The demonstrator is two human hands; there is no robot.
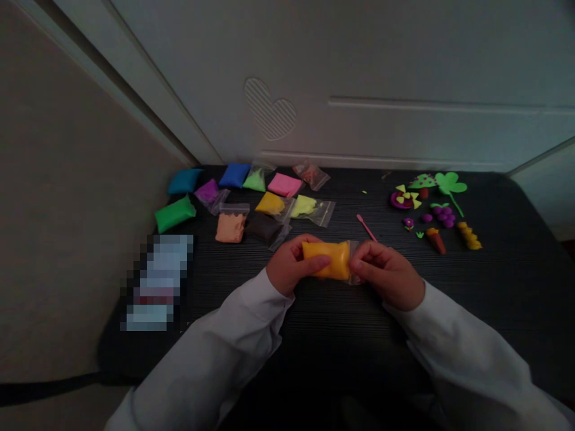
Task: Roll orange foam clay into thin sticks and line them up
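Note:
Both my hands hold a small clear bag of orange-yellow clay [331, 258] just above the dark table [503, 287]. My left hand [290, 265] is closed round the bag's left end, thumb on top. My right hand [389, 272] pinches the bag's clear right end with closed fingers. White sleeves cover both my arms. A thin pink stick tool [366, 227] lies just beyond my right hand.
Several clay bags lie at the back left: green [175, 213], blue [234, 175], pink [284, 184], peach [230, 227], dark brown [265, 228]. Small clay figures sit at the back right, among them a green leaf [450, 185] and purple grapes [443, 216]. A blurred flat item [157, 282] lies left. A white wall panel stands behind.

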